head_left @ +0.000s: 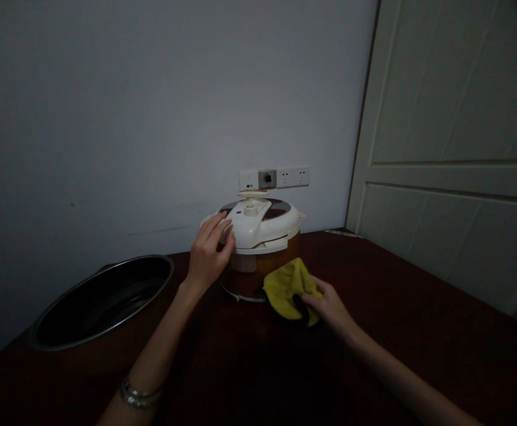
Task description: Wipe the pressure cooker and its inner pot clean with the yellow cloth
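Observation:
A pressure cooker (258,231) with a white lid and a brownish body stands upright near the wall. My left hand (210,247) rests its fingers against the left side of the lid, fingers apart and holding nothing. In my right hand (327,299) is a yellow cloth (287,287) with a dark underside, bunched between thumb and fingers. The cloth hangs in front of the cooker's lower right side; whether it touches the body I cannot tell. The lid is on the cooker, its knob pointing up.
A large dark oval pot (107,299) with a metal rim stands at the left on the dark red table (373,284). Sockets (291,176) are set in the wall behind the cooker. A pale panelled door (445,177) rises along the right side. The light is dim.

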Available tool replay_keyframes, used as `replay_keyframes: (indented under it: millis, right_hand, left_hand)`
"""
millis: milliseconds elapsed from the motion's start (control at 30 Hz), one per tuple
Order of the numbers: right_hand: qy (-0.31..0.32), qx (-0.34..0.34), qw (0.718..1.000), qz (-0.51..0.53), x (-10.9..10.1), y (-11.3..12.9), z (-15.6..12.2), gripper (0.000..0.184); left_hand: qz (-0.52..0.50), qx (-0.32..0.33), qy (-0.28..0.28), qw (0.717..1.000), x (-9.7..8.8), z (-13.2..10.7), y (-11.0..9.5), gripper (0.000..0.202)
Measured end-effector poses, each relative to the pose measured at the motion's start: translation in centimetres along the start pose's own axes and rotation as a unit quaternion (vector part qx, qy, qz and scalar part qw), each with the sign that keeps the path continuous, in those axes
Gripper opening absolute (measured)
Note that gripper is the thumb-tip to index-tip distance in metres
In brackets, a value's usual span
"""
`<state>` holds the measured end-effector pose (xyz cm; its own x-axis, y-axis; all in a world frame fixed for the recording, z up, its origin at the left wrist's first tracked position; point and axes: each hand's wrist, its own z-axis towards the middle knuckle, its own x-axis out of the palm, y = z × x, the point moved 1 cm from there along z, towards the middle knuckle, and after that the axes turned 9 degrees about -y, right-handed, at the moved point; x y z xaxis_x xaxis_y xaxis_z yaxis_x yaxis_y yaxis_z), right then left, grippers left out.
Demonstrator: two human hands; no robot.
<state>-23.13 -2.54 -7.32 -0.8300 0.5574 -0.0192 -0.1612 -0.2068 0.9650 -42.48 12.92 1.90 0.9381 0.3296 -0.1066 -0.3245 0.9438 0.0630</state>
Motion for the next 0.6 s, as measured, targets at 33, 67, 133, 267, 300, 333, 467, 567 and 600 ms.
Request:
replay_keyframes:
  millis: [33,67,133,267,300,333,467,567,600]
  right_hand:
    - [-0.042,0.009,0.999,-0.017,-1.8,-0.1,0.9,0.039]
    - [-0.085,-0.009,0.995,-0.051,-3.3,-0.2,1.7,0.041]
    - [-0.151,-0.076,0.977,-0.127,-4.8,-0.6,2.7,0.043]
    - [-0.098,-0.242,0.948,-0.184,-1.3,-2.7,2.5,0.051]
    - [-0.073,-0.267,0.94,-0.198,0.4,-3.4,2.2,0.056]
    - [-0.068,-0.28,0.932,-0.22,1.9,-4.0,2.0,0.061]
    - [-0.122,-0.276,0.924,-0.234,4.7,-4.6,3.6,0.07]
    - [-0.164,-0.222,0.951,-0.136,3.0,-4.0,7.5,0.072]
    - [-0.158,-0.189,0.965,-0.086,2.2,-4.1,8.9,0.071]
  left_hand:
    - [-0.008,0.005,0.007,1.0,0.1,-0.1,0.1,0.03]
    - [-0.016,0.011,0.015,1.0,0.3,-0.2,0.2,0.032]
    - [-0.03,0.023,0.031,0.999,0.7,-0.4,0.3,0.035]
    - [-0.041,0.028,0.039,0.998,1.1,-0.8,0.1,0.037]
    - [-0.043,0.026,0.037,0.998,1.2,-0.8,0.0,0.037]
    - [-0.045,0.023,0.034,0.998,1.2,-0.9,0.0,0.037]
    - [-0.056,0.006,0.016,0.998,1.2,-0.9,-0.3,0.036]
    - [-0.06,-0.002,0.015,0.998,1.2,-0.9,-0.4,0.036]
    - [-0.06,-0.004,0.017,0.998,1.2,-0.9,-0.4,0.036]
